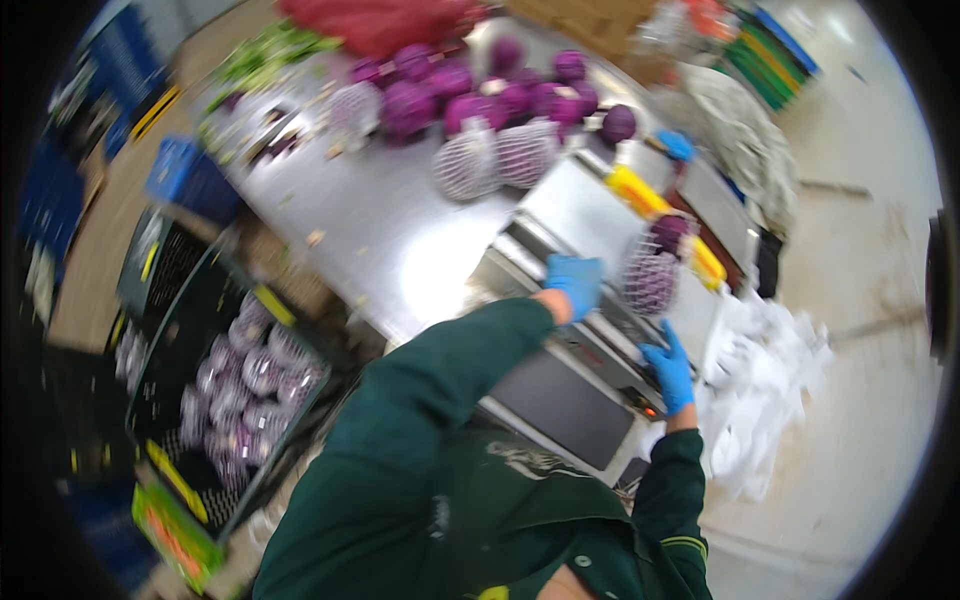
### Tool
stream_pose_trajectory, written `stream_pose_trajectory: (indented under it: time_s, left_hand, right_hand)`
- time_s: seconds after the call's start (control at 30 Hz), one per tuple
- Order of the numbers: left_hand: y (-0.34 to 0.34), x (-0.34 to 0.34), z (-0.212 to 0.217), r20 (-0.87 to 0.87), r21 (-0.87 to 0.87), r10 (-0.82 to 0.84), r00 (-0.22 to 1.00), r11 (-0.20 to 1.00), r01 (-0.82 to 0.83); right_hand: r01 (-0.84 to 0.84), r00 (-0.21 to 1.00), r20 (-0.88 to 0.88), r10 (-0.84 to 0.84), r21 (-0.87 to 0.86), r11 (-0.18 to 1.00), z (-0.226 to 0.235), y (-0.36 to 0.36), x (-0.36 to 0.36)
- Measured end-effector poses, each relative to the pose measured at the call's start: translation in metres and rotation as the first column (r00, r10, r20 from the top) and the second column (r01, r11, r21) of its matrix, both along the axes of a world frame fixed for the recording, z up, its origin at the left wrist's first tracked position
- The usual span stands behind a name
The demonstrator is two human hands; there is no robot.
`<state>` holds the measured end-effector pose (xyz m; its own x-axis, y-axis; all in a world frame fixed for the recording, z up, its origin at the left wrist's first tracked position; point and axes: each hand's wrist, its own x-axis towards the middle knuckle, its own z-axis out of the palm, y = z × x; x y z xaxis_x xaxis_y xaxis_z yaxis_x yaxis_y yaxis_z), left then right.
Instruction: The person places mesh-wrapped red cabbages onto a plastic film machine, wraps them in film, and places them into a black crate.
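Note:
Both my hands wear blue gloves over a tray-wrapping machine (570,395) with a dark flat plate. My left hand (573,286) is closed at the machine's long bar; what it holds, if anything, is hidden by blur. Lower along the same bar, my right hand (672,370) is open, with thumb and a finger stretched apart. Just beyond and between them a purple cabbage in a white foam net (650,278) rests on the machine's metal surface. Its bare top (670,232) shows purple.
A steel table (350,235) bears several purple cabbages (410,105), netted cabbages (466,165) and leaf trimmings (270,55). At left stands a dark crate (160,350) with wrapped cabbages (250,385). White plastic sheeting (755,390) lies at right. Yellow pieces (637,190) sit along the machine's far side.

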<state>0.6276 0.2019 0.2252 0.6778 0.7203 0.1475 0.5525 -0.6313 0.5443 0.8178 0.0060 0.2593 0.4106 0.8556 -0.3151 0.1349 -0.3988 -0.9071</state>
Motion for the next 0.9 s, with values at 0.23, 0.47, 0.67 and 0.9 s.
stream_pose_trajectory:
  time_s: [0.23,0.47,0.67,0.9]
  left_hand:
    - [-0.036,-0.058,0.036,0.101,0.013,-0.356,0.929,0.934,0.357]
    - [-0.042,-0.144,0.166,0.15,-0.212,-0.873,0.465,0.431,0.877]
    - [0.024,-0.057,0.256,0.602,0.161,-0.58,0.55,0.762,0.628]
    - [0.162,0.111,0.089,-0.385,0.504,-0.563,0.731,0.536,0.678]
  right_hand:
    - [0.018,0.903,0.419,-0.095,0.185,0.983,0.007,-0.083,-0.026]
    - [-0.469,0.726,0.515,0.455,-0.113,0.876,0.167,-0.137,-0.068]
    - [-0.073,0.679,0.635,-0.37,0.56,0.825,0.231,-0.047,0.008]
    - [-0.383,0.394,0.906,0.156,0.007,0.924,0.031,0.097,0.173]
